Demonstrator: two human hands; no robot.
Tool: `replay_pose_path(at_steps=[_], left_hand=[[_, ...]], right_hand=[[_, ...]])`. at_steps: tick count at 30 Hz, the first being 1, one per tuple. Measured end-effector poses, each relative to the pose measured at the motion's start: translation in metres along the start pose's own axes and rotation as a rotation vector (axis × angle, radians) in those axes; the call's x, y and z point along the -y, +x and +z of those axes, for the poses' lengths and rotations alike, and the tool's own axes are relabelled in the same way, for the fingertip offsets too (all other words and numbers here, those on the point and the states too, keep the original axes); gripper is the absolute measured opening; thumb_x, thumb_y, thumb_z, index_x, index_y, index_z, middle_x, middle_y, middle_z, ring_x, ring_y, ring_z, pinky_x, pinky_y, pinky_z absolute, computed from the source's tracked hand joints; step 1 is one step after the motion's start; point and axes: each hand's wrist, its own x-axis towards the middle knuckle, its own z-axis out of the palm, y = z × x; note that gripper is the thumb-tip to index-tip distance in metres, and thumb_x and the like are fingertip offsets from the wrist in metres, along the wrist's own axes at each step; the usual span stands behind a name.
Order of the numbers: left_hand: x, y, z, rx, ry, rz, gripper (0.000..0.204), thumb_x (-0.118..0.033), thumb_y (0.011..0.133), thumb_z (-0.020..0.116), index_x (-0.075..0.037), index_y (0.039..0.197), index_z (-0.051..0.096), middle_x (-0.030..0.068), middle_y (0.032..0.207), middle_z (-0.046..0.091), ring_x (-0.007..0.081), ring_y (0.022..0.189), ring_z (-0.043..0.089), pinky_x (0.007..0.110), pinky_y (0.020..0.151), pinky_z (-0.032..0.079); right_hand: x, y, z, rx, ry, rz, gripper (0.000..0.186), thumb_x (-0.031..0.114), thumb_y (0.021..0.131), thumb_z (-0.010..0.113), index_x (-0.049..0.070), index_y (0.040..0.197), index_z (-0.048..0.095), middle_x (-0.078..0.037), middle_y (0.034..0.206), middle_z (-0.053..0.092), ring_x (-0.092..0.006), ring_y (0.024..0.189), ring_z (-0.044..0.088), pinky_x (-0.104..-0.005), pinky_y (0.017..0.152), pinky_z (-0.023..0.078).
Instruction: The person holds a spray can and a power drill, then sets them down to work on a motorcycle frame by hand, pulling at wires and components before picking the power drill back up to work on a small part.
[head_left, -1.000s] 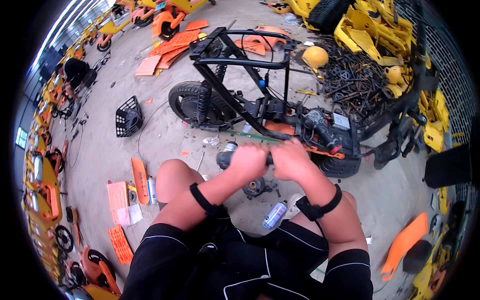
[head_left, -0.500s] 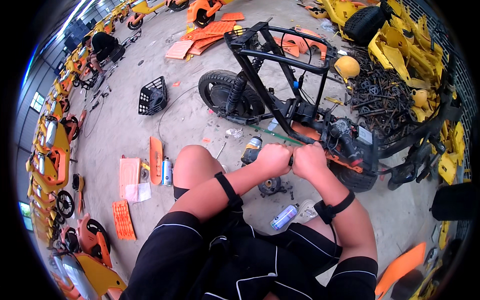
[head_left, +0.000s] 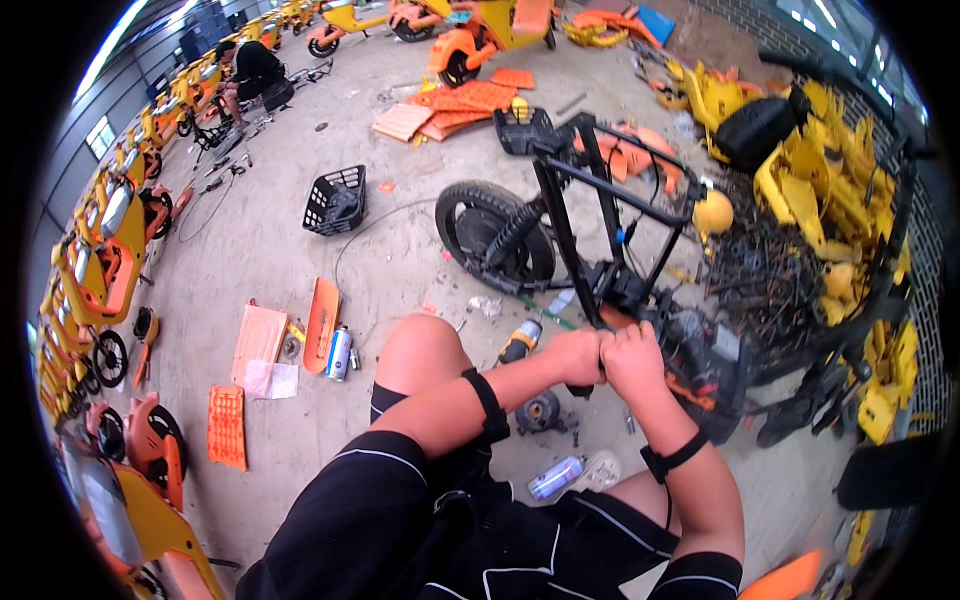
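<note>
In front of the stripped black scooter frame (head_left: 560, 215), my left hand (head_left: 577, 357) and my right hand (head_left: 631, 356) meet, both closed into fists and touching. A short dark end shows beneath the left fist; the fingers hide the rest of what they grip. Left of my left hand is a yellow and black power tool (head_left: 521, 341), perhaps lying on the floor. Beyond my right hand stand the frame's dark lower parts (head_left: 700, 345), blurred. Below my wrists a round dark metal part (head_left: 538, 411) rests on the floor, with a spray can (head_left: 555, 478) nearer my shoe.
A black basket (head_left: 334, 200), orange panels (head_left: 323, 325) and another spray can (head_left: 339, 353) stand or lie to the left. Yellow body panels (head_left: 800, 190) and dark metal parts (head_left: 765, 275) are heaped at the right. A person (head_left: 250, 70) crouches far left beside parked scooters.
The view has turned, so floor things sit further right and lower. My joined fists have shifted slightly right, away from the power tool, and a dark end now shows below the left one.
</note>
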Motion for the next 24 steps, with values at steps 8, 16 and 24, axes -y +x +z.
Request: replay_pose_path(at_steps=[8,16,24], left_hand=[[-0.001,-0.009,0.005,0.01,0.083,0.012,0.025,-0.027,0.073,0.07,-0.005,0.082,0.074,0.0204,0.086,0.073,0.038,0.081,0.072,0.048,0.074,0.059],[0.011,-0.011,0.047,-0.111,0.306,0.289,0.02,-0.024,0.075,0.066,-0.006,0.084,0.069,0.0141,0.088,0.073,0.0318,0.085,0.072,0.044,0.078,0.056],[-0.019,-0.02,0.009,-0.152,0.13,0.288,0.02,-0.025,0.078,0.066,-0.006,0.083,0.068,0.0166,0.087,0.073,0.0352,0.081,0.072,0.045,0.073,0.057]], right_hand=[[0.01,0.03,-0.047,0.796,0.062,0.139,0.023,0.021,0.08,0.065,0.01,0.095,0.078,-0.012,0.1,0.076,-0.0262,0.094,0.072,-0.044,0.095,0.048],[0.002,0.003,-0.021,0.99,0.434,0.428,0.032,0.027,0.071,0.068,-0.001,0.085,0.076,-0.018,0.09,0.076,-0.0304,0.081,0.075,-0.0399,0.075,0.058],[0.015,0.014,-0.089,0.826,0.021,0.317,0.034,0.03,0.083,0.057,0.01,0.096,0.08,-0.015,0.1,0.077,-0.0324,0.095,0.074,-0.0441,0.086,0.055]])
